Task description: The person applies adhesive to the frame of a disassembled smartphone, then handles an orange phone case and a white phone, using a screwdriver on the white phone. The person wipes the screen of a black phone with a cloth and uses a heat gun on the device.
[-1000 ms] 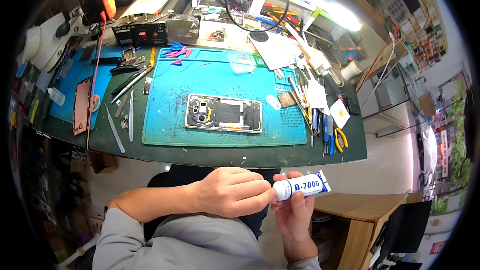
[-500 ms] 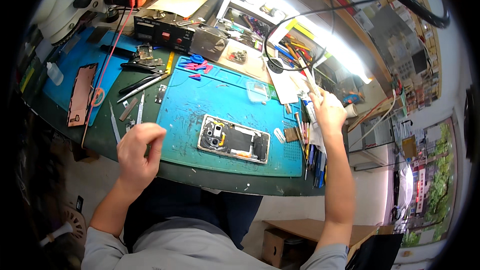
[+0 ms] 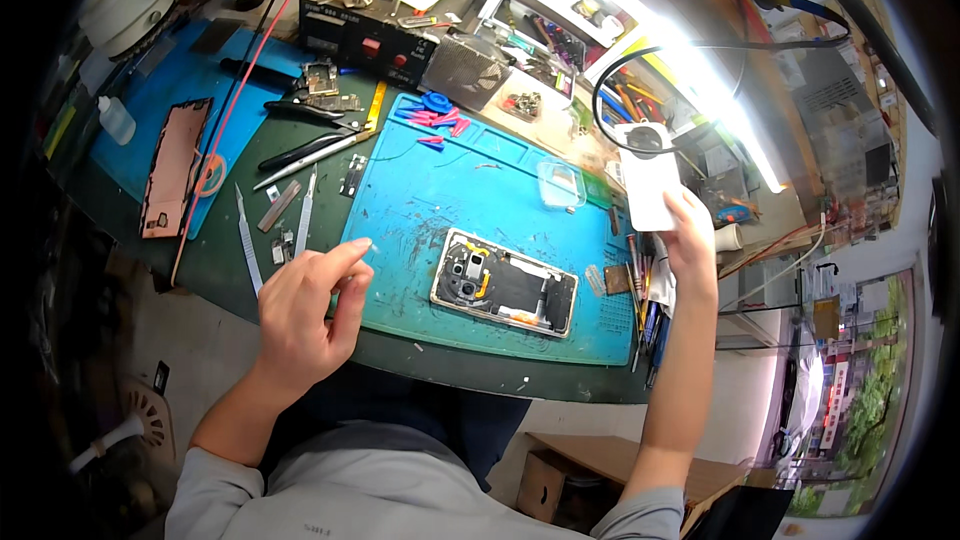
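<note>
Bright strip light (image 3: 745,130) slants along the back of my cluttered, dark green tabletop (image 3: 560,382). My right hand (image 3: 692,235) has its grip closed on the lower end of a flat white card (image 3: 648,190), raised toward the tool shelf, and a black cable loop (image 3: 598,115) crosses the card's upper end from where I look. My left hand (image 3: 310,325) hangs near the front edge of the blue mat (image 3: 400,315), fingers loosely bent, thumb apart from forefinger, and I see nothing held in it.

Between my hands an opened phone (image 3: 520,290) lies on the mat, its insides facing up. Just beyond its right end sits a brown square (image 3: 617,280), and behind the phone a clear plastic box (image 3: 562,185). My right forearm covers part of the pens and tools along that side.

Past my left hand lie two silver tweezers (image 3: 247,240), then a pinkish panel (image 3: 175,175) on another blue mat (image 3: 120,168), with a red cable (image 3: 240,95) running over it. Farther back stands a black box with red switches (image 3: 345,38).
</note>
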### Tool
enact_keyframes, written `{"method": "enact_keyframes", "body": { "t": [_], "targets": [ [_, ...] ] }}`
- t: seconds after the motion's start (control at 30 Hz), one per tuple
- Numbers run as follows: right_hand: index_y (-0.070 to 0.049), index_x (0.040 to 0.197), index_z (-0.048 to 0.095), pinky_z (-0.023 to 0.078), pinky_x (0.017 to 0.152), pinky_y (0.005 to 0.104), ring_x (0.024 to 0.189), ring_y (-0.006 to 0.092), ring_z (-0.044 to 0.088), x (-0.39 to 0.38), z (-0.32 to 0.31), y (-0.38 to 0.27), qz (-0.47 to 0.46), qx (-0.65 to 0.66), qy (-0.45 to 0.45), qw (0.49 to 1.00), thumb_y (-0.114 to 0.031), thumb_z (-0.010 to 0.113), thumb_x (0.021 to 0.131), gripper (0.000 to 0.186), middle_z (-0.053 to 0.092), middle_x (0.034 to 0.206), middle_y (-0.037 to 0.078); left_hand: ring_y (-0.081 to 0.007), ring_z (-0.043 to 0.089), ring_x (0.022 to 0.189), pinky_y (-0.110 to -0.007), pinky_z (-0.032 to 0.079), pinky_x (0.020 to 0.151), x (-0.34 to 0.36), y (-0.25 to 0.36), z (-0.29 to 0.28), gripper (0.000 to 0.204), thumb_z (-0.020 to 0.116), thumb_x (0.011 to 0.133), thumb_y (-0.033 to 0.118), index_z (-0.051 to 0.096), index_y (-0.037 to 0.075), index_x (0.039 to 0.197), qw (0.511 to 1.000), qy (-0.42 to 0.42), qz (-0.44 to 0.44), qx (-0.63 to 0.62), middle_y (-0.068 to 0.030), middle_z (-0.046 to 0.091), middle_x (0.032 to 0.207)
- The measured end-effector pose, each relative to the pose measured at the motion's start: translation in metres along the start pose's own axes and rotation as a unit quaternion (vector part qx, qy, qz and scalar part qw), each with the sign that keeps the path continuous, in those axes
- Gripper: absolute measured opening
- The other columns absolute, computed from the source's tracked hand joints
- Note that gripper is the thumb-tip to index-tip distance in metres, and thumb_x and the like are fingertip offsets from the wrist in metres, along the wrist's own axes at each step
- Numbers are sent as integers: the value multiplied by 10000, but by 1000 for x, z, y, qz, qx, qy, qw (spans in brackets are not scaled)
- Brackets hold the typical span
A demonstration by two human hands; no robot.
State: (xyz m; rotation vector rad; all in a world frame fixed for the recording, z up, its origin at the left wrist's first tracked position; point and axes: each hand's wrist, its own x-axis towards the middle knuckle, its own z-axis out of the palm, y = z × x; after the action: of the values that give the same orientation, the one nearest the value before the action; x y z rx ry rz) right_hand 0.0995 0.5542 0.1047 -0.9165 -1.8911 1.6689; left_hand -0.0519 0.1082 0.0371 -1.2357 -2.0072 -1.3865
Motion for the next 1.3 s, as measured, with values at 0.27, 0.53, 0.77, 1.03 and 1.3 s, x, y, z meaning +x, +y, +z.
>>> {"method": "enact_keyframes", "body": {
  "t": [0.27,0.53,0.77,1.03,1.3],
  "targets": [
    [-145,1646,153,318,1085,809,1499,421,340,-188,-15,25,74,529,-75,842,-327,359,1118,595,236,1664,230,-166,630,630,-278,503,556,-2,2,3,351,684,922,-26,608,4,1262,999,0,-38,-5,-65,709,839],
    [-107,1639,204,398,1112,643,1378,393,482,-214,-14,29,-35,493,-98,864,-512,392,1085,712,312,1631,244,-167,662,680,-279,533,593,-4,2,8,330,667,960,8,601,10,1283,997,-9,-70,-11,-75,718,862],
    [6,1459,514,366,1154,454,1353,346,503,-190,47,30,-271,-226,-18,936,-315,763,913,681,497,1503,220,-168,667,720,-288,540,626,-4,5,9,364,677,953,11,591,24,1307,996,-25,-87,4,-71,721,909],
    [-60,1279,687,435,1073,478,1254,394,550,-145,98,8,-363,-401,-175,823,-194,854,740,580,586,1395,190,-306,582,1204,-420,486,1013,48,10,-5,757,823,851,249,462,36,1481,971,-224,-29,-78,-141,619,1331],
    [-31,1287,673,474,1026,474,1183,390,592,-127,102,14,-368,-364,-207,830,-301,889,739,648,617,1367,207,-376,437,1407,-481,355,1178,63,-5,22,1049,906,712,343,357,17,1545,936,-333,9,-115,-171,461,1530]
  ]
}}
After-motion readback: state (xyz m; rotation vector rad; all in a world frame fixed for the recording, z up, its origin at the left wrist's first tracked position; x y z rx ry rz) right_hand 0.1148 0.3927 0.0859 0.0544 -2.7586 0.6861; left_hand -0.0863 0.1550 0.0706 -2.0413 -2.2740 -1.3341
